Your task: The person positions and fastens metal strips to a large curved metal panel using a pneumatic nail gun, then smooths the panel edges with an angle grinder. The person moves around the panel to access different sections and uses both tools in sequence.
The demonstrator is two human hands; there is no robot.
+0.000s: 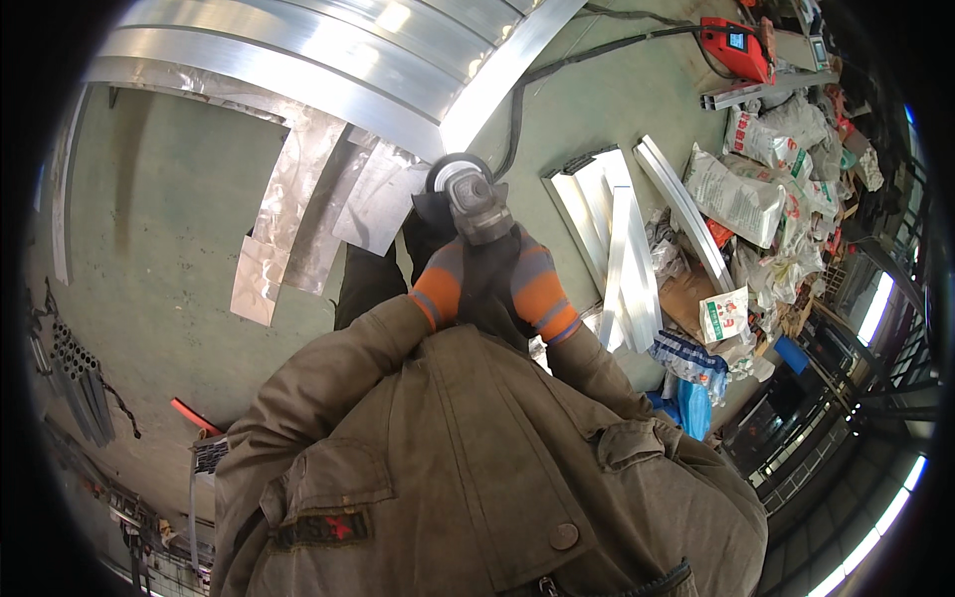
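Both my hands wear orange and grey gloves and are closed round an angle grinder (pixel 478 207), whose body points away from me. My left hand (pixel 442 280) wraps its left side and my right hand (pixel 538 286) its right side; the fingers are partly hidden. The grinder's round disc (pixel 450 171) is at the near corner of a large silver metal frame (pixel 398 117); whether it touches the metal I cannot tell. Left of the disc, a thin metal sheet (pixel 376 199) sticks out from under the frame's edge.
More metal strips (pixel 295 189) lie to the left. On the right are silver metal profiles (pixel 619 239), a heap of white plastic sacks (pixel 736 194) and a red machine (pixel 736 48). A black cable (pixel 518 104) runs along the floor near the frame. Metal tubes (pixel 80 368) lie far left.
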